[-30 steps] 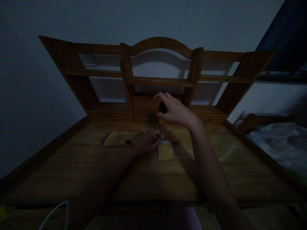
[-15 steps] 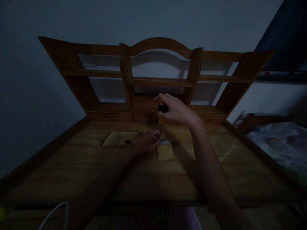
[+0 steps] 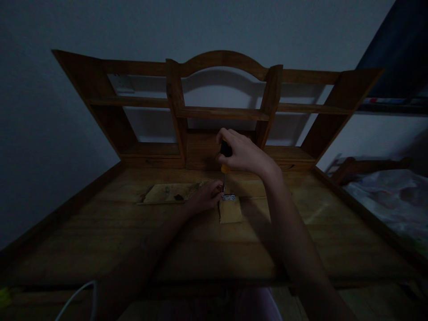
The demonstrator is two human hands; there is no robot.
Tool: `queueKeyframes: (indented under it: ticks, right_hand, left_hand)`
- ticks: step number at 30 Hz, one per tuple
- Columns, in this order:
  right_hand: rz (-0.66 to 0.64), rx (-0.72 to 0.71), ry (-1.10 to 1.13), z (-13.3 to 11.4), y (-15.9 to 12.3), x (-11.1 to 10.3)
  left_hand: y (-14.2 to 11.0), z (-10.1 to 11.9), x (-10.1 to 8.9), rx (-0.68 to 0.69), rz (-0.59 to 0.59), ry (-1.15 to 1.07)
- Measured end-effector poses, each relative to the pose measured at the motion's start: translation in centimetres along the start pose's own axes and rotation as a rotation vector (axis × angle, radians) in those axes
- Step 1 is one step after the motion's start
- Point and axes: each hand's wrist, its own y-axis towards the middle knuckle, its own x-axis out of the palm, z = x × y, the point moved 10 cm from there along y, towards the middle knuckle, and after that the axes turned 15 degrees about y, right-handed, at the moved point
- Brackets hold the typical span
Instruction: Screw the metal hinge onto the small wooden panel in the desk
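Note:
My right hand [image 3: 242, 151] is closed round the black and yellow handle of a screwdriver [image 3: 225, 169], held almost upright with its shaft pointing down. The tip meets the left end of a small metal hinge [image 3: 229, 196]. That hinge lies across the far edge of a small pale piece of wood [image 3: 230, 211] on the desk top. My left hand [image 3: 206, 196] rests low on the desk, its fingers bent and pinching at the hinge's left end beside the screwdriver tip. A screw under the tip is too small to make out.
Beneath my left hand lies a longer rough wood strip [image 3: 167, 193]. The wooden desk [image 3: 133, 236] carries a shelf unit [image 3: 223, 114] along its back. A white cable [image 3: 75, 294] loops at the lower left. Plastic-wrapped stuff [image 3: 388, 196] sits past the right edge.
The screwdriver handle has turned a little in my right hand, with the fingers shifting round it. My left hand and the hinge stay in place.

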Motion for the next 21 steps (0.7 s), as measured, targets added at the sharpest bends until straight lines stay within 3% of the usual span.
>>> queueKeyframes:
  ticks: [21]
  right_hand:
    - [0.027,0.071,-0.018,1.1,-0.1,-0.1]
  left_hand:
    - [0.3,-0.1,0.6,0.02,-0.058,-0.011]
